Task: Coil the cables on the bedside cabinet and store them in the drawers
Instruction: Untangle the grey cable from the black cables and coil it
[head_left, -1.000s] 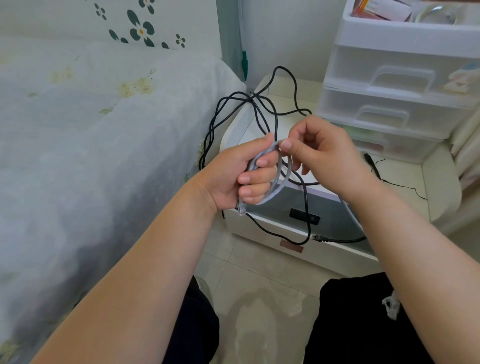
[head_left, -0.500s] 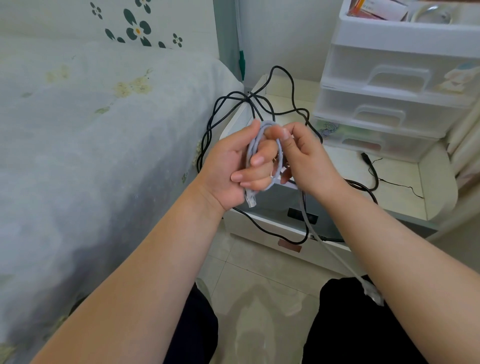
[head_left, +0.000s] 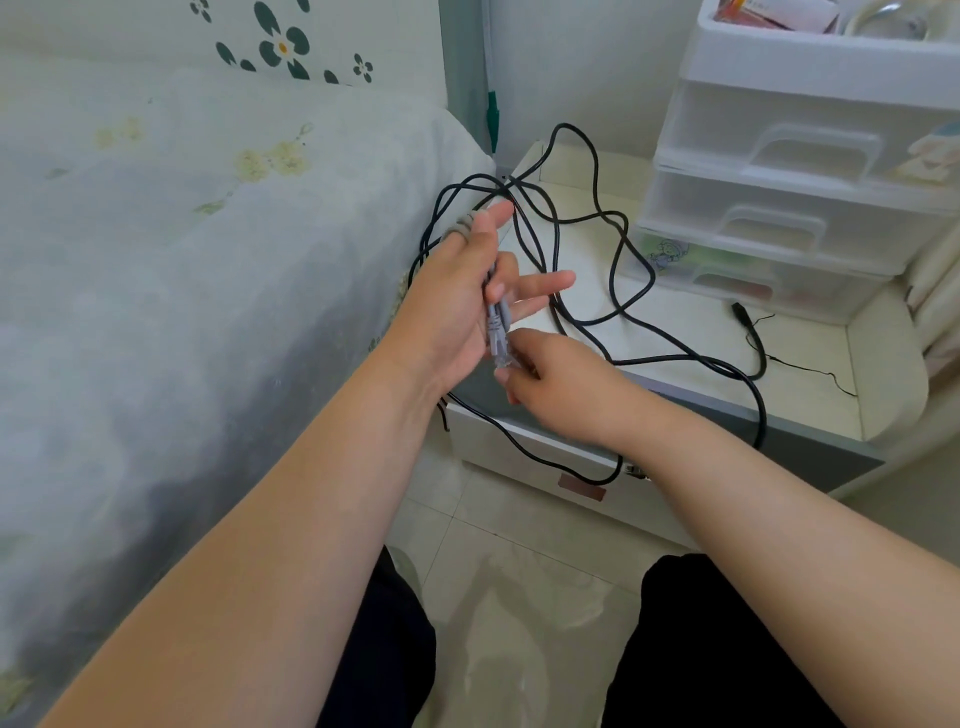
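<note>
Right grip pinches the grey cable looped round the straight-fingered left grip.

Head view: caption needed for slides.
Grey network cable looped round left hand, right hand pinching its clear plug; black cable sprawls over white bedside cabinet.

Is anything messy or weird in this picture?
Yes. The black cable sprawls in loose, tangled loops across the bedside cabinet, with loops hanging over its front edge. It is not yet coiled.
</note>
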